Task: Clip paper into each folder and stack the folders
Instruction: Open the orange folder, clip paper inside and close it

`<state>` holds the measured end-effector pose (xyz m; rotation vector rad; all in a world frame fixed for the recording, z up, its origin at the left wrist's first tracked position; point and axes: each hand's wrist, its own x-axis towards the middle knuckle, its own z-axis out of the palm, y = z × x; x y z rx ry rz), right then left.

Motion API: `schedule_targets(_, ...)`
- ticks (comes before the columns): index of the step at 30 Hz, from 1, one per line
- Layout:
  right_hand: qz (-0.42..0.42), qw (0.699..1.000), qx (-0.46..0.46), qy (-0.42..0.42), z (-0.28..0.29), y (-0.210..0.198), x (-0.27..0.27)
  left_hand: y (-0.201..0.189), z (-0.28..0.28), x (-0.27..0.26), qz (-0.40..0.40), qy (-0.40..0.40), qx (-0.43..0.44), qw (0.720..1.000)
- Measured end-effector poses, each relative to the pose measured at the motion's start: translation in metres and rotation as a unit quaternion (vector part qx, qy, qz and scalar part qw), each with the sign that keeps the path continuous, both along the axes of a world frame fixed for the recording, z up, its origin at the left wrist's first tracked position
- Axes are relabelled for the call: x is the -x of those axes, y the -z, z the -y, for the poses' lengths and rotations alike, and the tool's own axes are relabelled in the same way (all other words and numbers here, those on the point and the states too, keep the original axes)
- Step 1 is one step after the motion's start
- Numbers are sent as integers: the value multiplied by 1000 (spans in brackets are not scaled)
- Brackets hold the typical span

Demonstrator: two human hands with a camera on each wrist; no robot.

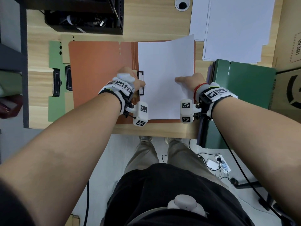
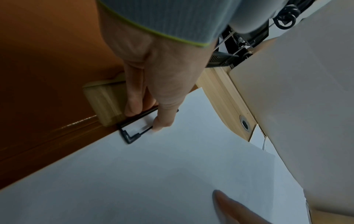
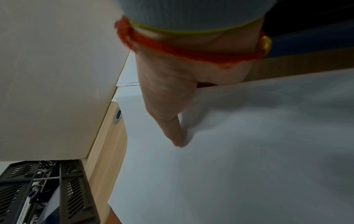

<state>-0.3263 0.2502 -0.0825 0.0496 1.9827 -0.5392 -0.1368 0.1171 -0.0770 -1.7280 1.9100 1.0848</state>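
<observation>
An orange folder (image 1: pixel 97 70) lies open on the desk with a white sheet of paper (image 1: pixel 164 70) over its right half. A black clip (image 1: pixel 140 73) sits at the paper's left edge by the spine. My left hand (image 1: pixel 141 84) grips the clip; in the left wrist view the hand (image 2: pixel 145 118) has thumb and a finger curled on the clip's black frame (image 2: pixel 130 137). My right hand (image 1: pixel 184 79) holds the paper's right edge, thumb (image 3: pixel 178 136) pressed on top of the paper (image 3: pixel 249 151), the other fingers hidden beneath.
A dark green folder stack (image 1: pixel 244 88) lies at the right. Light green and tan folders with black clips (image 1: pixel 56 82) lie at the left. Loose white sheets (image 1: pixel 236 26) are at the back right, a black tray (image 1: pixel 81 17) at the back left, a cardboard box (image 1: pixel 290 46) far right.
</observation>
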Motion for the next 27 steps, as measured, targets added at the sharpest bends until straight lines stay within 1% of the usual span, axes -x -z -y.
schedule_targets(1,-13,999,-2,-44,0,-3,2,0,1,1,6,7,7,1000)
schedule_targets(3,-33,996,-2,-84,1,-4,5,2,3,2,17,20,15,1000)
schedule_targets(9,-47,991,-4,-126,2,0,9,6,4,4,35,41,16,998)
schedule_targets(12,-91,984,-12,-151,5,2,9,6,6,6,44,54,17,997)
schedule_targets(15,-164,975,2,-147,8,-1,10,7,8,6,49,58,13,997)
schedule_targets(18,-215,969,13,-121,14,-5,16,5,7,7,49,61,16,997)
schedule_targets(20,-257,959,30,-116,20,-6,20,4,7,7,48,60,22,997)
schedule_targets(22,-288,945,50,-145,26,-10,22,5,8,7,50,58,24,997)
schedule_targets(23,-285,942,60,-165,29,-10,21,4,8,7,51,59,24,997)
schedule_targets(25,-255,938,72,-224,33,-9,16,4,7,6,46,55,20,997)
schedule_targets(27,-224,920,58,-317,33,-5,6,3,7,6,44,54,20,997)
